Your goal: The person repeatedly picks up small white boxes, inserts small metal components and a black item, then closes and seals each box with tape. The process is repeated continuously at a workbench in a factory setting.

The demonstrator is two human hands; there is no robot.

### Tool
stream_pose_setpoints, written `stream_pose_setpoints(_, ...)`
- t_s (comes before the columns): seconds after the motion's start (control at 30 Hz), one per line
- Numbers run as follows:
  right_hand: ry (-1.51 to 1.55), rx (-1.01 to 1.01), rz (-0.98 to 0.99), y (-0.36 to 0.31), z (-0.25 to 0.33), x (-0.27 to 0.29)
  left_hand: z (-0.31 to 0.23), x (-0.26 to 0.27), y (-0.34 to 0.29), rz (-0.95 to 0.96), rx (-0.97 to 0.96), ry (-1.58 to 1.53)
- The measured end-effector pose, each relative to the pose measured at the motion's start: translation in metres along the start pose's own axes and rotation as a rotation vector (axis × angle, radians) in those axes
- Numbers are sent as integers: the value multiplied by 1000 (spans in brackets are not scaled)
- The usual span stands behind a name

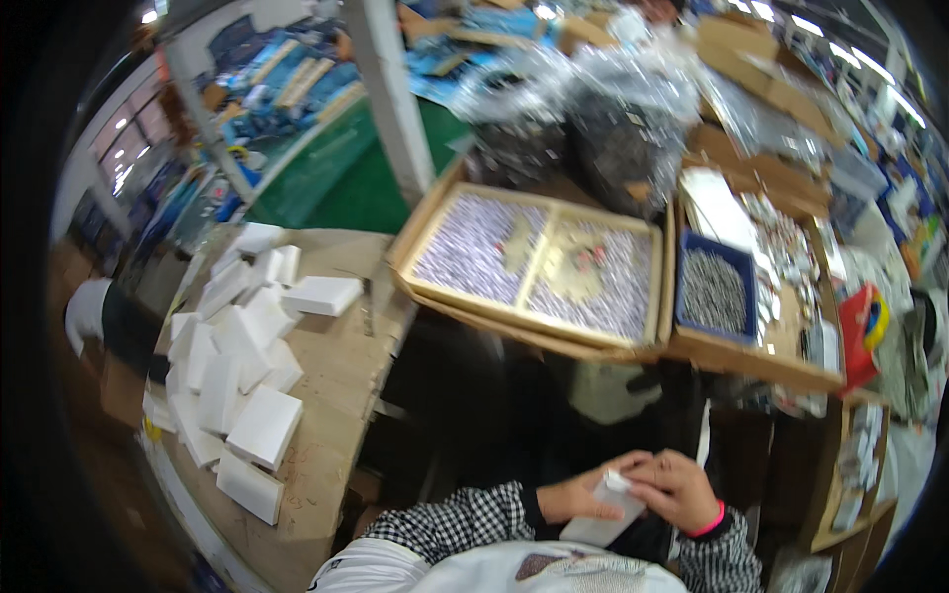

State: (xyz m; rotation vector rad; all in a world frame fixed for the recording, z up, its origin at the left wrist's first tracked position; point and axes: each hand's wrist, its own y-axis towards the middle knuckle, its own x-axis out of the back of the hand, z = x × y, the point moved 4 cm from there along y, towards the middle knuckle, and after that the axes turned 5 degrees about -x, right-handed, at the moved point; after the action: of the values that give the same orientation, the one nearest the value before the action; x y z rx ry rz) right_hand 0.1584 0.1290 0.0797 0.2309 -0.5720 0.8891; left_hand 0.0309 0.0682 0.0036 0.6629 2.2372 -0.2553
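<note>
White box: left fingers curl round it; right fingers grip its end.

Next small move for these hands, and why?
Probably steady the white box with the left hand and press its upper end with the right hand: the left grips its side, the right is at that end. Too blurred to tell if it's shut.

The held box looks matt, smooth card; the bags, glossy plastic.
</note>
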Motion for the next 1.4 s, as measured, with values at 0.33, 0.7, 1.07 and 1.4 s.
stream_pose_setpoints(0.33,-11,75,-221,-6,0,4,-2,-5,2,-105,43,227)
stream_pose_setpoints(0.7,-86,61,-234,5,0,7,-7,-9,6,-310,43,225)
stream_pose_setpoints(1.07,-20,-16,-227,-4,-5,-17,-8,2,-16,-325,-278,421)
stream_pose_setpoints(1.4,263,-135,-351,-25,-17,-13,-7,-4,-24,-362,-339,657)
